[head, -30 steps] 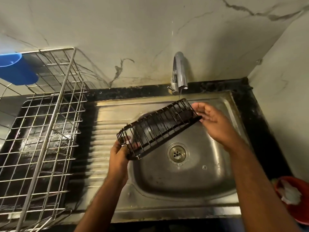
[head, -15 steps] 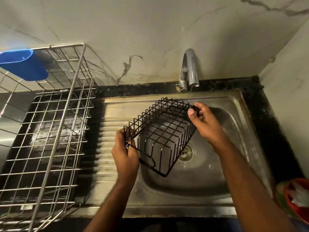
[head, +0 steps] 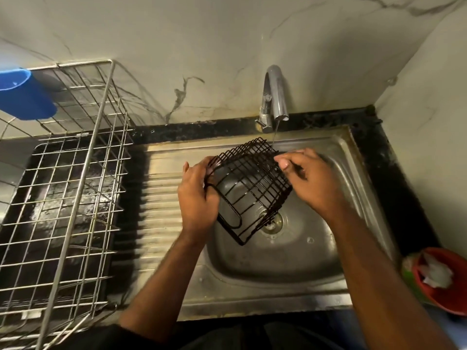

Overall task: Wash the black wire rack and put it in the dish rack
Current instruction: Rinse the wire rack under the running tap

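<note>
Rinsing the black wire rack over the steel sink

Left of both hands stands the dish rack (head: pixel 73 188), cut off by the frame; between them, over the sink (head: pixel 336 157), the black wire rack (head: pixel 249 190) tilts under the tap's (head: pixel 274 97) thin stream. The left hand (head: pixel 197 198) grips its edge and the right hand (head: pixel 313 183) pinches its far rim, probably to wet every wire; the fingertips are blurred.

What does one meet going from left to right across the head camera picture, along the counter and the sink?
Blue plastic cup → steel dish rack → left hand → black wire rack → right hand → red bowl.
</note>
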A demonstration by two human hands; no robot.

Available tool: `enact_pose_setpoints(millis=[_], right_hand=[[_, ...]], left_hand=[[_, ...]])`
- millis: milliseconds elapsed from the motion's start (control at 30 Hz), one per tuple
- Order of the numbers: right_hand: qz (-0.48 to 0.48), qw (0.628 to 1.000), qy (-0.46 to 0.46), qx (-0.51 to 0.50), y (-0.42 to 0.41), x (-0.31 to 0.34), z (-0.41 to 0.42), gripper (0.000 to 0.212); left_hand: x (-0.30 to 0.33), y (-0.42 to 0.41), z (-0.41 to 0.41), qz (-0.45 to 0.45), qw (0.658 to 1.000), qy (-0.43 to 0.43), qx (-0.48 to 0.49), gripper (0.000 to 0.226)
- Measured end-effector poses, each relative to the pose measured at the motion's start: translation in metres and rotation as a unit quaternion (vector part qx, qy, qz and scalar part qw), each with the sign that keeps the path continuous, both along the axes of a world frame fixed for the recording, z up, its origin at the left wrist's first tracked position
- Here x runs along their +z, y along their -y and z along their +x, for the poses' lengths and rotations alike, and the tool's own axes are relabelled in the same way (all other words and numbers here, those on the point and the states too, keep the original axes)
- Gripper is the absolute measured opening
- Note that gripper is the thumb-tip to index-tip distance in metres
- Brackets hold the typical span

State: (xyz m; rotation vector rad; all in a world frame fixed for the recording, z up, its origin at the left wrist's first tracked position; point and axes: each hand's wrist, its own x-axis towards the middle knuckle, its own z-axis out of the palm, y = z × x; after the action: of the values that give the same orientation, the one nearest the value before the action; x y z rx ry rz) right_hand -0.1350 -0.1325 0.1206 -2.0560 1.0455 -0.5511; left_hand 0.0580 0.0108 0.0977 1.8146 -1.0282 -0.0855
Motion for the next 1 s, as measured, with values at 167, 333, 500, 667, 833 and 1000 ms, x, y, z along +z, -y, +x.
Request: enact_pose_setpoints(millis=[167,333,500,667,833,1000], right_hand=[[0.012,0.998,-0.019,0.067,-0.015,0.004,0.012,0.037],[0.078,0.989,-0.071,0.103,-0.008,-0.001,0.014,0.046],[0.16,0.983,0.019,0.087,0.002,-0.008,0.019,0.051],[0.195,0.975,0.066,0.08,0.011,-0.014,0.003,0.035],[0.167,0.982,0.082,-0.012,0.016,-0.028,-0.01,0.038],[0.13,0.976,0.103,-0.143,0.028,-0.033,-0.013,0.047]], left_hand=[[0.001,-0.002,-0.012,-0.019,0.998,0.05,-0.028,0.035],[-0.005,-0.001,-0.008,-0.051,0.998,0.041,-0.02,0.033],[-0.003,0.014,-0.009,-0.044,0.999,0.007,-0.018,0.032],[-0.007,0.045,-0.004,0.121,0.986,-0.114,0.005,0.044],[-0.021,0.061,-0.019,0.116,0.868,-0.482,-0.023,0.045],[-0.032,0.065,-0.042,0.039,0.812,-0.578,-0.071,0.025]])
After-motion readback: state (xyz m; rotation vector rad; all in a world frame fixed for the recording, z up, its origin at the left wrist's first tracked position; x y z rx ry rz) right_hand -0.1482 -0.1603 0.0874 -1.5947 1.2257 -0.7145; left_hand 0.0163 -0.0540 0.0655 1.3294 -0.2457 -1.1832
